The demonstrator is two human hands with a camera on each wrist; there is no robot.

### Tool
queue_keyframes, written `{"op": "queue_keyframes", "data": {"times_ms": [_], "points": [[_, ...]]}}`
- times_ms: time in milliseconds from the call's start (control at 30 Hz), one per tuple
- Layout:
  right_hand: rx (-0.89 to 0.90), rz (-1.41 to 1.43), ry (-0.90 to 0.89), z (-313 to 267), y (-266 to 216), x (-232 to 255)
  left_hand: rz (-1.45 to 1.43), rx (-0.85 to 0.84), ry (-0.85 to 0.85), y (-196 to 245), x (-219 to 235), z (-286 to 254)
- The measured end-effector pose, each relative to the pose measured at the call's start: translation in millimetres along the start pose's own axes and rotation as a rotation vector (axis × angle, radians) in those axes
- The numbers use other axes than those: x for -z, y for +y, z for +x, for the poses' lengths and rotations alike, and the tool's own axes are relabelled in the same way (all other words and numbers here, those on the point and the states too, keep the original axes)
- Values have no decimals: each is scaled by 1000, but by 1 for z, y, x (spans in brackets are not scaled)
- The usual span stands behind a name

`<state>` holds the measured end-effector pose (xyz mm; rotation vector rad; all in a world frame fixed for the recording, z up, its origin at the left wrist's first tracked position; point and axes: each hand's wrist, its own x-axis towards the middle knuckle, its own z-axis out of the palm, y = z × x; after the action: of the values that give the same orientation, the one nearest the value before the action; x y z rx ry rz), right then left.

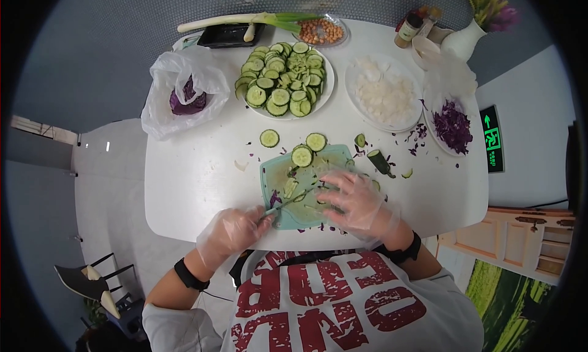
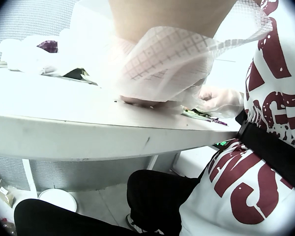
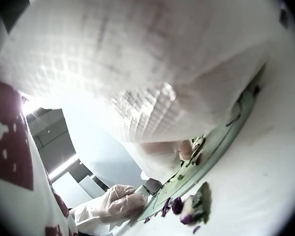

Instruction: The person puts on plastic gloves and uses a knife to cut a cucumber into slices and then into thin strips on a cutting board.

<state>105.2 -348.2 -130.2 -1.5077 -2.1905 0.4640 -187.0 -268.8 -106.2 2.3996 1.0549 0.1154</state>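
My left hand, in a clear plastic glove, grips the pale green handle of a knife. The blade slants up and right across a green cutting board. My gloved right hand is over the board's right side, fingers spread and reaching toward the blade. In the right wrist view its fingertips are down among small cucumber scraps. Cucumber slices and purple cabbage bits lie on the board. In the left wrist view the glove and wrist hide the knife.
Behind the board stand a plate of cucumber slices, a plate of white slices and a plate of shredded purple cabbage. A plastic bag holds more cabbage. A cucumber stub lies right of the board. A leek lies at the back.
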Motion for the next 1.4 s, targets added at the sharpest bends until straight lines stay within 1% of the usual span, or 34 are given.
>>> {"op": "queue_keyframes", "data": {"times_ms": [367, 467, 1400], "points": [[-14, -41, -5, -1, -5, 2, 0, -18, 18, 1, 1, -1], [-21, -38, -12, -1, -6, 3, 3, -46, 41, 1, 0, -1], [-24, -26, -15, -2, -7, 0, 24, -73, 51, 0, -1, -1]]}}
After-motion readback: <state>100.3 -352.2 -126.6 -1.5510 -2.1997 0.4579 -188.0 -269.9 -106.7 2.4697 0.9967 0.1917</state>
